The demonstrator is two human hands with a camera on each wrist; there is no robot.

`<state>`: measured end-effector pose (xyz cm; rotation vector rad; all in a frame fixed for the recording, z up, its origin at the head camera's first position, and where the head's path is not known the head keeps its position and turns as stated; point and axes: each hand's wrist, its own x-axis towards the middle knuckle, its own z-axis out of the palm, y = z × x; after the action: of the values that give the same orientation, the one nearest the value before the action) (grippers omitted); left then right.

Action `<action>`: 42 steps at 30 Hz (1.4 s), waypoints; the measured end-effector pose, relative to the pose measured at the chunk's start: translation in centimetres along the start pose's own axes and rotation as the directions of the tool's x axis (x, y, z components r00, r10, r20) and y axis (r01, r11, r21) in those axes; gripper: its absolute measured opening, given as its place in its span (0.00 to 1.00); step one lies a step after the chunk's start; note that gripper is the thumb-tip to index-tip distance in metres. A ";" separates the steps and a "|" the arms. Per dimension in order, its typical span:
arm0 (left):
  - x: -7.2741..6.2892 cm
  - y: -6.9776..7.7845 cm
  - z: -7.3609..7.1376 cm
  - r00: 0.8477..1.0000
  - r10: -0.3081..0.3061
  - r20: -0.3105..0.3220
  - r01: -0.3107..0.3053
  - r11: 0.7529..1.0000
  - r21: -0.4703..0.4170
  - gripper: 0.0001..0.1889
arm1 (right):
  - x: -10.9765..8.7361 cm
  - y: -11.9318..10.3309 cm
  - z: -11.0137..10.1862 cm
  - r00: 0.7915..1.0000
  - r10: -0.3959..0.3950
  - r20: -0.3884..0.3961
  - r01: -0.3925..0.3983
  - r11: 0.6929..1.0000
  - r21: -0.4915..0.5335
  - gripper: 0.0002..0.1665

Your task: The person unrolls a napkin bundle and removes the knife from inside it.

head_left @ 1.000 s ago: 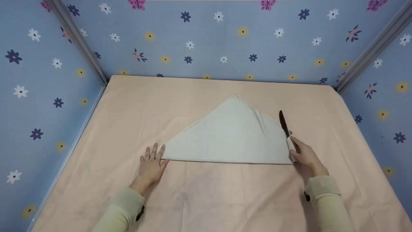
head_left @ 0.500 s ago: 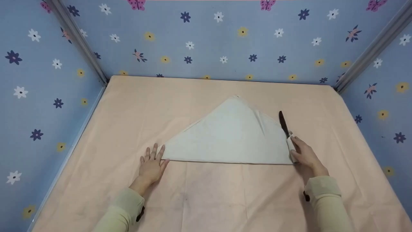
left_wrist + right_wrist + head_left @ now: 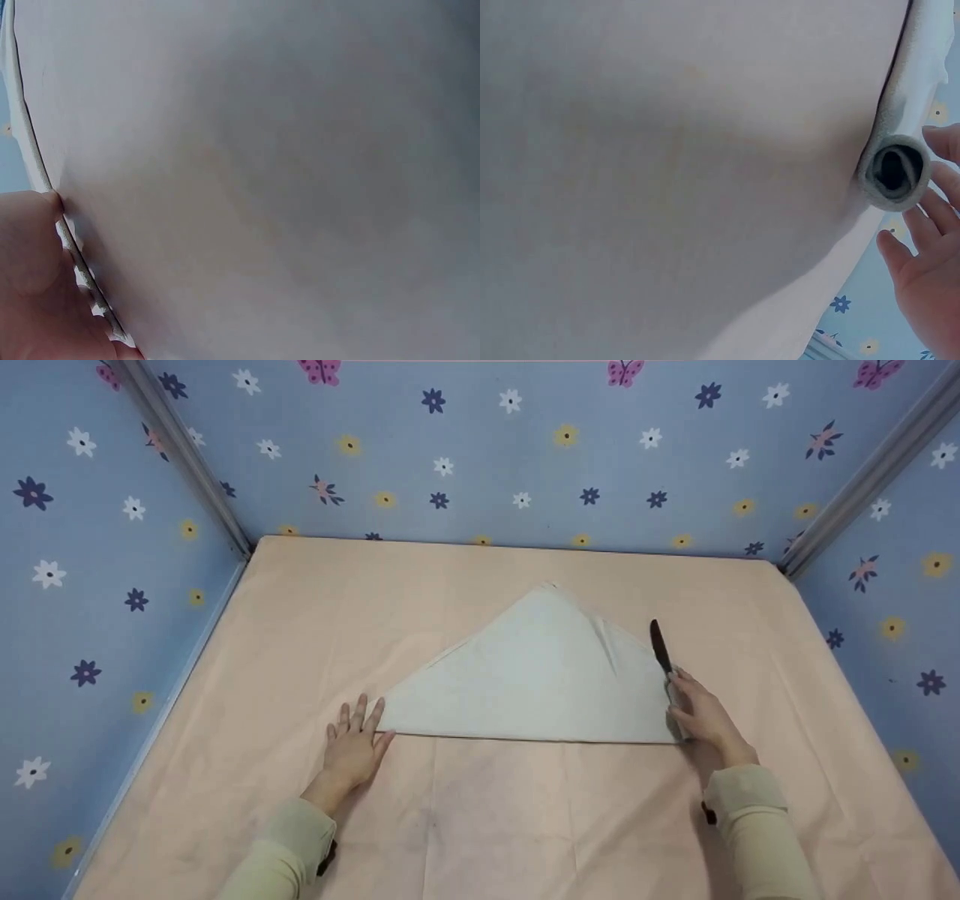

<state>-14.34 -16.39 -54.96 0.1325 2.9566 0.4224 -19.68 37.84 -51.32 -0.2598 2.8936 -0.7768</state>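
Note:
A white cloth napkin [image 3: 517, 675] lies folded into a triangle, its long edge toward the person. At its left corner the left hand [image 3: 352, 754] rests flat, fingers spread over the tip. The right end of the napkin is wound into a short roll [image 3: 895, 201], seen end-on in the right wrist view. Out of the roll's far end sticks a dark knife [image 3: 660, 647]; the rest of it is hidden. The right hand [image 3: 709, 716] lays its extended fingers against the roll, covering most of it in the head view.
A peach tablecloth [image 3: 480, 825] with faint creases covers the table. Blue panels [image 3: 480, 465] printed with flowers and butterflies stand behind and at both sides, joined by grey corner posts [image 3: 862, 472].
The right hand has shifted slightly to the left, and its fingers now cover more of the roll, which has turned a little toward the napkin's middle. The left hand stays in place.

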 end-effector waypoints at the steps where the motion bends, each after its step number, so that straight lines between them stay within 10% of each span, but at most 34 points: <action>1: 0.0 0.0 0.0 1.000 0.002 -0.001 -0.002 1.000 0.000 0.32 | 0.0 0.0 0.0 1.000 0.008 0.007 -0.008 1.000 -0.003 0.34; 42: 0.0 -0.1 -0.1 1.000 0.005 0.006 -0.005 1.000 -0.008 0.32 | 0.5 0.7 0.0 0.990 0.095 0.105 -0.098 0.995 0.024 0.33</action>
<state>-14.32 -16.46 -54.90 0.1407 2.9488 0.4337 -20.27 38.33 -51.73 -0.1510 2.7726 -0.7641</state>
